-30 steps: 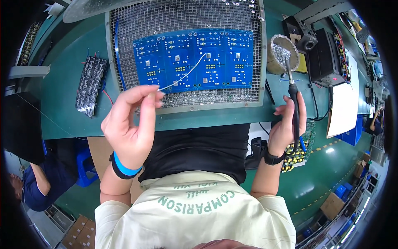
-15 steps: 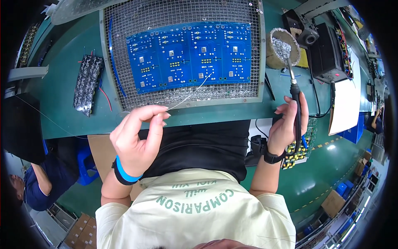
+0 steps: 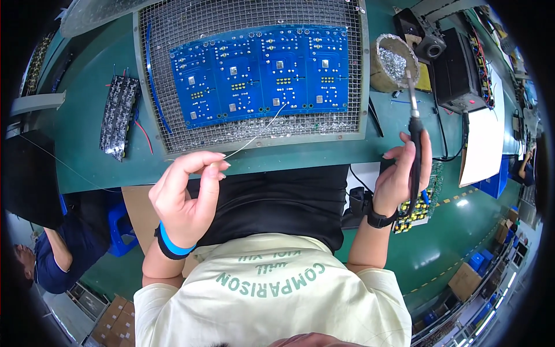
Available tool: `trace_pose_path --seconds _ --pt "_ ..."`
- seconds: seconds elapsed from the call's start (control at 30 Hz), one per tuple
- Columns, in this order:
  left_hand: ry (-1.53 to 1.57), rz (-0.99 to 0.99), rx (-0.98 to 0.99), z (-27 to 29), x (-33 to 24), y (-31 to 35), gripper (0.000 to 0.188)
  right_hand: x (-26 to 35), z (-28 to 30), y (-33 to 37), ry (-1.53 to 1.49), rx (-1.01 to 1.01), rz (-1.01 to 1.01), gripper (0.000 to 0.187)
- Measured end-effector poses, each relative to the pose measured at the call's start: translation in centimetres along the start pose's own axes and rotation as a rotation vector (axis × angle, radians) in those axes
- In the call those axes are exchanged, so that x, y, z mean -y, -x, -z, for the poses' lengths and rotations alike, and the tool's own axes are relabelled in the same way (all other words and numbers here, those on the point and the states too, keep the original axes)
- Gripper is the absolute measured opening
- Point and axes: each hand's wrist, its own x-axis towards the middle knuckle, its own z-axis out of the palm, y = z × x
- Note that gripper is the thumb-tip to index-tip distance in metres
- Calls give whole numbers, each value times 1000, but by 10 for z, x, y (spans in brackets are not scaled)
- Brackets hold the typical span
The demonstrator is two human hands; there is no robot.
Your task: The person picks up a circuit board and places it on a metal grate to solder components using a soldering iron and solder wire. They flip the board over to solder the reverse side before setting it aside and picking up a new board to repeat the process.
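Observation:
Between thumb and forefinger, my left hand (image 3: 188, 194) pinches a thin solder wire (image 3: 255, 137). The wire's far end reaches the lower part of a blue circuit board panel (image 3: 251, 78), which lies on a wire mesh in a metal frame (image 3: 366, 75). My right hand (image 3: 399, 176) is closed round the black handle of a soldering iron (image 3: 415, 130). Its metal tip points up at the right rim of a round pot (image 3: 378, 75) holding silvery solder bits. Whether the tip touches the rim I cannot tell.
A narrow black-and-white patterned board (image 3: 120, 115) with red wires lies left of the mesh. Right of the pot stand a black box (image 3: 459, 69) and white paper (image 3: 483, 144). Black tweezers (image 3: 375, 118) lie beside the frame. Another person (image 3: 63, 254) sits at the far left.
The soldering iron's tip has shifted from the pot's inside edge to its right rim. My left hand has moved slightly left with the solder wire, whose end has shifted left over the board.

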Motion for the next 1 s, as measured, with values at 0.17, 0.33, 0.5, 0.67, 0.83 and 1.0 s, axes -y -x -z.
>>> trace_pose_path --seconds 0.17,0.33,0.5,0.67,0.83,1.0 --pt "-36 -19 12 1 0 1 8 -8 8 2 -117 -12 72 36" --pt "-35 -40 63 3 8 5 8 -5 3 4 -17 1 32 36" --pt "-9 -37 36 5 7 7 9 -4 8 4 -11 22 4 37" --pt "322 -30 -164 15 19 4 12 2 1 1 -189 31 43 40" --pt "283 1 -326 25 37 -21 26 24 -28 -17 -46 305 236 29" --pt "-71 48 -23 15 33 -38 49 38 -65 -35 400 546 569 29"
